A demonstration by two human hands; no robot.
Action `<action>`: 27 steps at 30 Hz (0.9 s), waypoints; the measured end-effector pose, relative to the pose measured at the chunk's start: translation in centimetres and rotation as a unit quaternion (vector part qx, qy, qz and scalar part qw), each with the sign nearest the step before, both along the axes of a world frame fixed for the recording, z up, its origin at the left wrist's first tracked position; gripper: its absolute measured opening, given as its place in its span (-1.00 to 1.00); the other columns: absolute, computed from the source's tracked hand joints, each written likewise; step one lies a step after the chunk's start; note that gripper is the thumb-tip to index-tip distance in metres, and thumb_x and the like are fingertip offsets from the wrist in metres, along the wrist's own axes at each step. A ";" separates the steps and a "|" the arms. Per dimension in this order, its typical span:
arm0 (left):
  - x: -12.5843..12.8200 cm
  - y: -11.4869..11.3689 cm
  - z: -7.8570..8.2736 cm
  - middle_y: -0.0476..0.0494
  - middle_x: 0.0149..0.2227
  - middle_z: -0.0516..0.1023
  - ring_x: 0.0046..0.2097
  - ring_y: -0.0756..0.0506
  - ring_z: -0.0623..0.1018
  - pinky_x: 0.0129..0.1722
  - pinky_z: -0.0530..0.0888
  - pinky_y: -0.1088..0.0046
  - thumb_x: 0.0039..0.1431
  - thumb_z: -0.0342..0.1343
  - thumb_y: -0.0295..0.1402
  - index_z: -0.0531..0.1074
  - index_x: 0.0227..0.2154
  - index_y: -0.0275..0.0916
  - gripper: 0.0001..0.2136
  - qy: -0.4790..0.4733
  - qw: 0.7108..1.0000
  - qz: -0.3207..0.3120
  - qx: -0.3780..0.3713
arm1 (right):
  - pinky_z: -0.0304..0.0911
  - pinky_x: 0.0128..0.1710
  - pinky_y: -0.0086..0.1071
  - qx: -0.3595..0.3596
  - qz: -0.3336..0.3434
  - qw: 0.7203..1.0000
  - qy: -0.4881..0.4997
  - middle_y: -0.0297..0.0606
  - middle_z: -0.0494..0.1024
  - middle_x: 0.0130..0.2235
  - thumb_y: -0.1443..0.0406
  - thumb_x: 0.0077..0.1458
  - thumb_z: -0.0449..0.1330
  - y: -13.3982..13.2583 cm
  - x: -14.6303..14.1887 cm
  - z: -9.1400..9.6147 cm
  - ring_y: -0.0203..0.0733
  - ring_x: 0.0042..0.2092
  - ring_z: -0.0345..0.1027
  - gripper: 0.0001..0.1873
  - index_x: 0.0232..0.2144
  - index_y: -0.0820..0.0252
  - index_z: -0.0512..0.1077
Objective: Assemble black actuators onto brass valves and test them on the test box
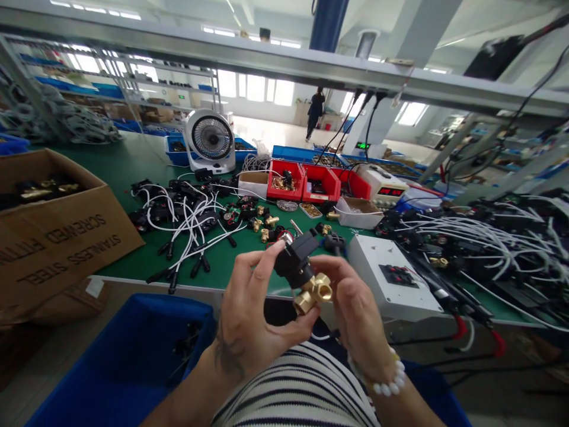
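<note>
A motorised brass valve (313, 292) with a black actuator housing is held up, tilted, in front of my striped shirt. My left hand (249, 299) grips it from the left, fingers at the black housing and thumb under the brass body. From the right, my right hand (358, 305) closes around it, its fingertips partly hidden behind the housing. One threaded brass port faces me. A white cable hangs below the valve, partly covered by my hands. Beyond them, several loose brass valve bodies (271, 221) lie on the green bench (249, 252).
White-cabled black actuators (191, 207) lie left, another cable heap (480, 231) right. Around are a cardboard box (80, 237), blue bin (128, 356), fan (211, 139), red bins (284, 187) and a grey switch box (386, 276). A person (315, 112) is far back.
</note>
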State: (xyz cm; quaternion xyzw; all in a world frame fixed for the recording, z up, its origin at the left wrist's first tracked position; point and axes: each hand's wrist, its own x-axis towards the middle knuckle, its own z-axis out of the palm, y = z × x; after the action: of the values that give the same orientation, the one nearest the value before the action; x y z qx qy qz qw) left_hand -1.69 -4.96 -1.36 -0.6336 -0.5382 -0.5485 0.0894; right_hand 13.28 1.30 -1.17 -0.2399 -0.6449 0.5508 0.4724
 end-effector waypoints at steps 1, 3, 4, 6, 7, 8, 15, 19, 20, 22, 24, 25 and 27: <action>0.2 0.0 -0.1 -0.22 -0.01 0.32 -0.02 -0.03 0.44 0.00 0.48 0.49 0.02 0.27 -0.24 0.17 0.20 -0.36 -0.30 -0.010 1.000 -0.008 -0.002 | 0.27 -0.07 -0.46 0.040 -0.037 0.999 0.006 -0.24 0.43 -0.06 -0.05 0.26 0.05 0.5 -0.1 0.0 -0.29 -0.07 0.32 -0.57 0.01 0.01 0.42; 0.7 -0.1 -0.1 -0.20 -0.02 0.31 -0.02 -0.01 0.43 0.00 0.46 0.53 0.02 0.25 -0.22 0.17 0.20 -0.37 -0.30 -0.008 1.000 -0.027 -0.005 | 0.24 0.02 -0.40 0.075 -0.075 0.994 0.036 -0.24 0.40 0.02 -0.06 0.29 0.00 1.1 -0.5 0.5 -0.24 0.03 0.28 -0.54 0.04 -0.01 0.43; 1.0 -0.1 -0.1 -0.20 -0.03 0.31 -0.01 0.00 0.41 0.01 0.44 0.55 0.02 0.25 -0.21 0.17 0.19 -0.38 -0.31 -0.001 1.000 -0.031 -0.003 | 0.24 0.01 -0.39 0.075 -0.074 0.993 0.051 -0.24 0.40 0.02 -0.05 0.30 -0.02 1.2 -0.8 0.8 -0.23 0.03 0.29 -0.54 0.03 0.00 0.45; 1.5 -0.1 -0.2 -0.20 -0.03 0.32 0.01 0.00 0.39 0.03 0.40 0.57 0.02 0.24 -0.19 0.17 0.17 -0.41 -0.31 0.008 0.999 -0.035 0.008 | 0.26 -0.05 -0.40 0.059 -0.074 0.992 0.088 -0.23 0.43 -0.07 -0.02 0.32 -0.04 1.1 -1.7 1.4 -0.25 -0.07 0.33 -0.56 -0.06 0.07 0.49; 1.7 0.0 -0.3 -0.20 -0.04 0.33 0.00 -0.01 0.38 0.02 0.41 0.56 0.01 0.24 -0.18 0.17 0.16 -0.41 -0.30 0.005 0.999 -0.037 0.014 | 0.26 -0.11 -0.42 0.049 -0.082 0.989 0.109 -0.24 0.44 -0.14 0.01 0.33 -0.03 1.0 -2.2 1.4 -0.28 -0.13 0.34 -0.58 -0.14 0.12 0.50; 1.8 0.1 -0.5 -0.20 -0.05 0.33 -0.01 -0.02 0.39 0.00 0.42 0.53 0.01 0.24 -0.17 0.17 0.15 -0.41 -0.30 -0.002 0.999 -0.040 0.017 | 0.27 -0.14 -0.44 0.034 -0.093 0.987 0.127 -0.25 0.44 -0.20 0.04 0.32 -0.02 0.8 -2.7 1.3 -0.30 -0.18 0.34 -0.59 -0.20 0.16 0.50; -0.1 1.9 -6.0 -0.10 -0.12 0.32 -0.09 -0.01 0.45 -0.08 0.52 0.46 0.04 0.21 -0.17 0.25 0.12 -0.21 -0.42 -0.163 0.964 -0.080 -0.192 | 0.30 -0.10 -0.32 0.010 -0.183 0.972 -0.144 -0.12 0.45 -0.17 -0.05 0.27 -0.23 4.5 -4.3 -4.2 -0.20 -0.14 0.36 -0.41 -0.15 0.28 0.37; -2.1 3.4 -9.9 -0.16 -0.14 0.29 -0.08 -0.04 0.47 -0.09 0.54 0.45 0.08 0.16 -0.06 0.28 0.10 -0.33 -0.40 -0.251 0.937 -0.044 -0.240 | 0.25 -0.05 -0.31 0.026 -0.250 0.914 -0.320 -0.02 0.40 -0.10 0.16 0.16 0.10 11.2 -2.3 -5.4 -0.17 -0.12 0.32 -0.56 -0.02 0.39 0.30; -2.4 3.7 -10.5 -0.17 -0.14 0.28 -0.10 -0.05 0.48 -0.10 0.55 0.44 0.08 0.15 -0.02 0.27 0.09 -0.36 -0.38 -0.263 0.933 -0.037 -0.244 | 0.23 -0.04 -0.28 0.025 -0.251 0.896 -0.365 -0.02 0.41 -0.13 0.23 0.14 0.15 12.8 -1.7 -5.5 -0.16 -0.14 0.31 -0.64 -0.08 0.39 0.34; -2.9 4.1 -11.3 -0.17 -0.15 0.28 -0.12 -0.05 0.49 -0.12 0.55 0.44 0.07 0.14 0.03 0.28 0.10 -0.37 -0.34 -0.279 0.926 -0.034 -0.253 | 0.21 -0.03 -0.22 0.016 -0.225 0.860 -0.457 -0.05 0.43 -0.20 0.31 0.06 0.26 15.3 -1.0 -5.8 -0.12 -0.16 0.32 -0.73 -0.20 0.38 0.40; -3.0 4.2 -11.5 -0.18 -0.15 0.28 -0.13 -0.07 0.48 -0.12 0.55 0.41 0.06 0.12 0.05 0.27 0.10 -0.36 -0.32 -0.284 0.921 -0.036 -0.262 | 0.21 -0.02 -0.18 0.009 -0.189 0.828 -0.528 -0.09 0.44 -0.25 0.36 0.00 0.32 16.5 -1.0 -6.5 -0.11 -0.16 0.34 -0.74 -0.24 0.40 0.42; -3.1 4.3 -11.5 -0.18 -0.15 0.28 -0.12 -0.08 0.48 -0.11 0.54 0.39 0.06 0.12 0.06 0.27 0.11 -0.36 -0.32 -0.283 0.920 -0.037 -0.267 | 0.22 -0.02 -0.19 0.008 -0.175 0.815 -0.553 -0.11 0.45 -0.26 0.37 0.00 0.32 16.8 -1.2 -6.8 -0.13 -0.16 0.34 -0.74 -0.24 0.40 0.42; -3.1 4.3 -11.4 -0.19 -0.12 0.28 -0.09 -0.09 0.46 -0.05 0.52 0.35 0.07 0.11 0.04 0.25 0.13 -0.35 -0.32 -0.275 0.920 -0.044 -0.276 | 0.22 -0.01 -0.22 0.012 -0.157 0.796 -0.585 -0.15 0.47 -0.24 0.39 0.06 0.28 17.0 -1.8 -7.2 -0.16 -0.13 0.36 -0.80 -0.24 0.40 0.42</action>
State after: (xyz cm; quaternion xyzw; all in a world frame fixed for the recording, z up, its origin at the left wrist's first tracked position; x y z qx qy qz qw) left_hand -4.79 -0.66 -12.77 -0.4801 -0.6432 -0.5347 -0.2645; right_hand 11.45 18.34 -8.37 -0.6091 -0.7580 0.2160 0.0882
